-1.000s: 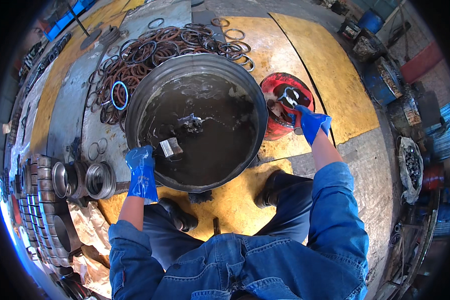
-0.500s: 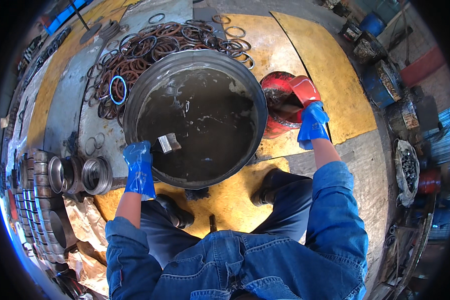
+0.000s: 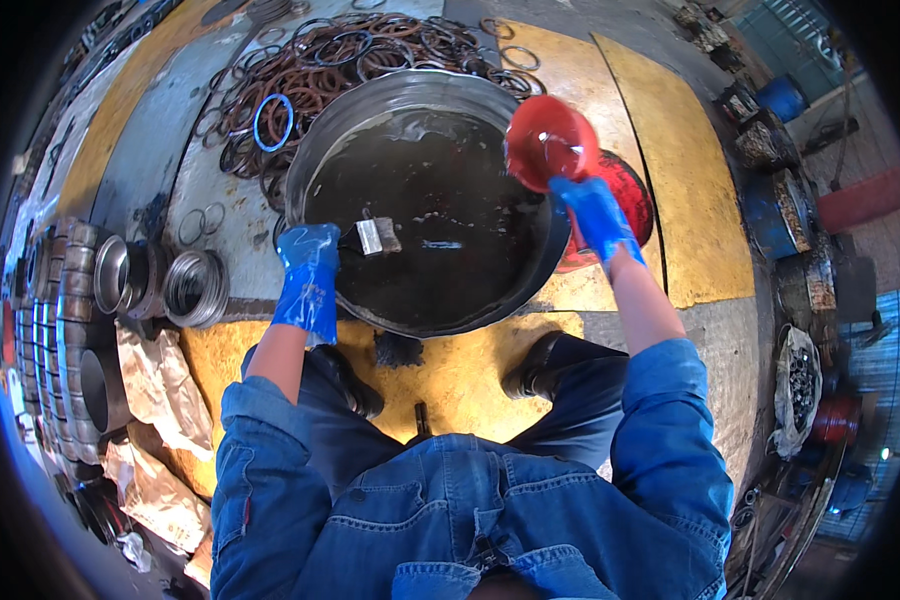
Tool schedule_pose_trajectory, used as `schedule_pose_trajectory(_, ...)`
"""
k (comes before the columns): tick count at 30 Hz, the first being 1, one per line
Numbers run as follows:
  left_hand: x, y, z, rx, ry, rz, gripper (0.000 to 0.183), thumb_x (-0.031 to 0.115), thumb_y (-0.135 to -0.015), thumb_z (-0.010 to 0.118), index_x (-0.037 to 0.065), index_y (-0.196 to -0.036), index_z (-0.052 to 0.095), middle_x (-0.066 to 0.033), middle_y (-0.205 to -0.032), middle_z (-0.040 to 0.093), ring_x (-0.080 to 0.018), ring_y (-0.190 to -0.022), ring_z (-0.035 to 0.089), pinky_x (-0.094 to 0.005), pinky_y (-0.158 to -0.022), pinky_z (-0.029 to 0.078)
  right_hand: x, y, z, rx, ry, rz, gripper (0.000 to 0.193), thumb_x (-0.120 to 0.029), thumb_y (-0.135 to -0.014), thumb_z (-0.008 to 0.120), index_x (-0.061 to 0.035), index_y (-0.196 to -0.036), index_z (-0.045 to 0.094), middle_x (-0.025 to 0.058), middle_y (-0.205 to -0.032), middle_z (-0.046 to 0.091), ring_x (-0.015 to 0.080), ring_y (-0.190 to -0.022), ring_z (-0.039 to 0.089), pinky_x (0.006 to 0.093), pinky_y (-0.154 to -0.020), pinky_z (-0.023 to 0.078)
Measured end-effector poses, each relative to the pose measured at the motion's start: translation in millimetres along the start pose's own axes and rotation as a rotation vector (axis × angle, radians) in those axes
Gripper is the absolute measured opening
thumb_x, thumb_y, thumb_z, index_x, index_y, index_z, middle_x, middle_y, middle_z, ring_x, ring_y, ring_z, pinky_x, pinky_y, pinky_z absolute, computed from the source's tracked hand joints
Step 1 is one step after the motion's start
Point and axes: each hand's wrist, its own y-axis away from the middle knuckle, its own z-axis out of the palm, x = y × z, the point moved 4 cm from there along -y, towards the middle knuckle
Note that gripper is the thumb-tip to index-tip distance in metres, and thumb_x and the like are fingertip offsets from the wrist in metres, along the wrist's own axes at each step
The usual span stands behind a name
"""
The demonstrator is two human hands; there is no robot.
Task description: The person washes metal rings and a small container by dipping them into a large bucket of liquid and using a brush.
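Observation:
My left hand [image 3: 308, 262], in a wet blue rubber glove, is closed at the near left rim of a wide round metal tub [image 3: 550, 262]. It grips a flat paintbrush [image 3: 373, 237], whose pale ferrule and dark bristles reach over the dark liquid [image 3: 430, 195]. My right hand [image 3: 598, 218], also blue-gloved, is closed on a glossy red bowl-shaped scoop [image 3: 552, 143]. The scoop is lifted over the tub's far right rim, partly in front of a red bucket [image 3: 632, 205]. The scoop's handle is hidden by the glove.
Beyond the tub lies a heap of rusty metal rings [image 3: 315, 70], one bright blue ring [image 3: 273, 122] among them. Stacked metal rings [image 3: 195, 288] stand on the left beside brown paper [image 3: 160, 385]. Grimy drums [image 3: 770, 215] line the right side. My boots [image 3: 535, 365] are near the tub.
My right hand has raised the red scoop out of the bucket and moved it left to the tub's rim. My left hand still holds the brush; the whole view has shifted a little.

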Motion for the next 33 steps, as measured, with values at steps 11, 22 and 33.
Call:
schedule_pose_trajectory(11,-5,8,-6,0.024,0.036,-0.010,0.010,0.011,-0.078,0.068,0.015,-0.082,0.076,-0.0135,-0.081,0.073,-0.0332,-0.080,0.073,-0.0460,-0.068,0.057,71,-32,127,-0.099,0.848,0.071,0.042,-0.035,-0.081,0.073,-0.0046,-0.111,0.070,0.0211,-0.100,0.072,0.0405,-0.102,0.070,0.0503,-0.083,0.056)
schedule_pose_trajectory(22,-4,12,-12,0.023,0.078,-0.009,0.009,0.012,-0.076,0.067,0.014,-0.082,0.074,-0.0132,-0.081,0.072,-0.0344,-0.081,0.072,-0.0476,-0.069,0.056,54,3,208,-0.301,-0.597,0.321,0.041,-0.035,-0.090,0.066,-0.0062,-0.119,0.066,0.0150,-0.102,0.073,0.0234,-0.084,0.069,0.0353,-0.067,0.053)
schedule_pose_trajectory(33,0,5,-7,-0.019,0.091,0.021,0.014,0.018,-0.072,0.072,0.014,-0.085,0.073,-0.0157,-0.083,0.071,-0.0376,-0.084,0.070,-0.0492,-0.072,0.055,55,-19,237,-0.456,-0.991,0.491,0.042,-0.042,-0.095,0.061,-0.0144,-0.128,0.059,0.0080,-0.101,0.074,0.0151,-0.065,0.063,0.0285,-0.056,0.053)
